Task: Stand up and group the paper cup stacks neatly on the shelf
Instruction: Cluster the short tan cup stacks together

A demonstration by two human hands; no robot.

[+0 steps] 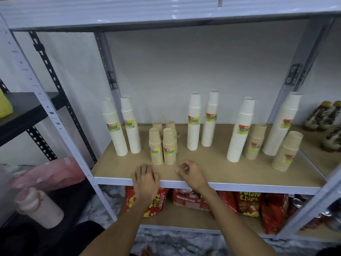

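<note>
All paper cup stacks stand upright on the wooden shelf [212, 170]. Two tall white stacks [122, 130] stand at the left, two more white stacks [202, 121] in the middle. Several short brown stacks [163, 145] cluster between them. At the right, a tall white stack [239, 132] stands beside a brown stack [255, 143], and another white stack [282, 126] beside a brown stack [287, 152]. My left hand [145, 180] lies flat on the shelf's front edge, holding nothing. My right hand [191, 173] hovers there with fingers curled, holding nothing.
Red chip bags [247, 204] fill the shelf below. Small figurine-like objects [324, 117] stand at the far right. A pink container [53, 174] and a pale bottle [40, 207] sit lower left by a black rack [27, 111]. Metal uprights [60, 130] frame the shelf.
</note>
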